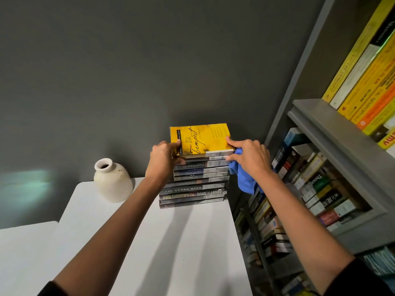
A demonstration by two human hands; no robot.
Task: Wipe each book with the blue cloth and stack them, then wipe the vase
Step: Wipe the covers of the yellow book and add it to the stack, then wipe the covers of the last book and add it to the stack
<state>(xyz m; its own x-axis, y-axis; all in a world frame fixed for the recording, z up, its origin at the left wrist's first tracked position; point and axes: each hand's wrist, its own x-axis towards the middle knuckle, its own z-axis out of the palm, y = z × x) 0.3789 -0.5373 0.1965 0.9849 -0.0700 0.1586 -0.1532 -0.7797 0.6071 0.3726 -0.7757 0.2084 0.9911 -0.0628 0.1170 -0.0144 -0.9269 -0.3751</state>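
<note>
A stack of several books [193, 184] stands at the far right of the white table [171, 242]. On top lies a yellow book [203, 139]. My left hand [163, 159] grips the yellow book's left end, thumb on the cover and fingers against the stack's side. My right hand [249, 155] holds the blue cloth [243, 178], which hangs below the palm, while its index finger rests on the yellow book's right edge. A cream vase [112, 181] stands upright on the table, left of the stack.
A grey bookshelf [342, 150] packed with books rises right beside the table. A dark grey wall [128, 71] is directly behind the stack and vase. A lower white surface [23, 253] adjoins the table on the left.
</note>
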